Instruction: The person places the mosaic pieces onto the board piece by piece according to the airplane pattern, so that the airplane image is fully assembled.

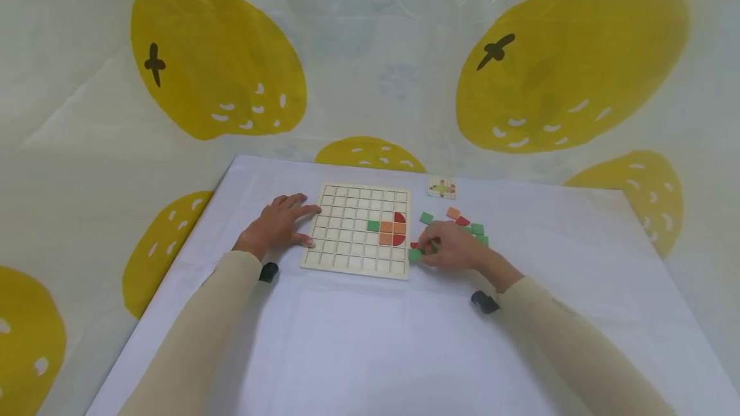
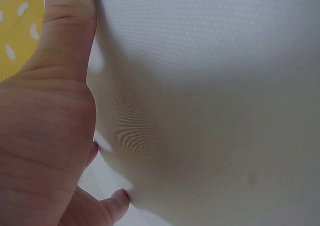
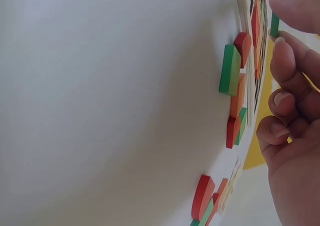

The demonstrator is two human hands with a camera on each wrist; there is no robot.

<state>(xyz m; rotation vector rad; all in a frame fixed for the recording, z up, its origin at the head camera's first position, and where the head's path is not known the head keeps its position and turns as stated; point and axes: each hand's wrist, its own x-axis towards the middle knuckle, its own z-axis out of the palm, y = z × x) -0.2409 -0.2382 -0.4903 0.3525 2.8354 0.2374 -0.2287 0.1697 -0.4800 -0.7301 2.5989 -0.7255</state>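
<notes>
A cream gridded board point(image 1: 341, 236) lies on the table, holding several orange and red pieces and a green square point(image 1: 373, 226) near its right side. My left hand point(image 1: 280, 223) rests at the board's left edge, fingers spread, thumb and a fingertip touching it. In the left wrist view, the left hand point(image 2: 45, 121) shows mostly palm and thumb. Beside the board's right edge, my right hand point(image 1: 453, 246) pinches a green square tile point(image 3: 276, 18) between thumb and index finger. Loose green, red and orange pieces lie around and partly under that hand.
A small pattern card point(image 1: 442, 187) lies beyond the loose pieces, near the table's back edge. An orange tile point(image 1: 453, 212) and a green tile point(image 1: 477, 229) lie right of the board. Behind the white table point(image 1: 358, 352) hangs a curtain with yellow fruit shapes point(image 1: 220, 56).
</notes>
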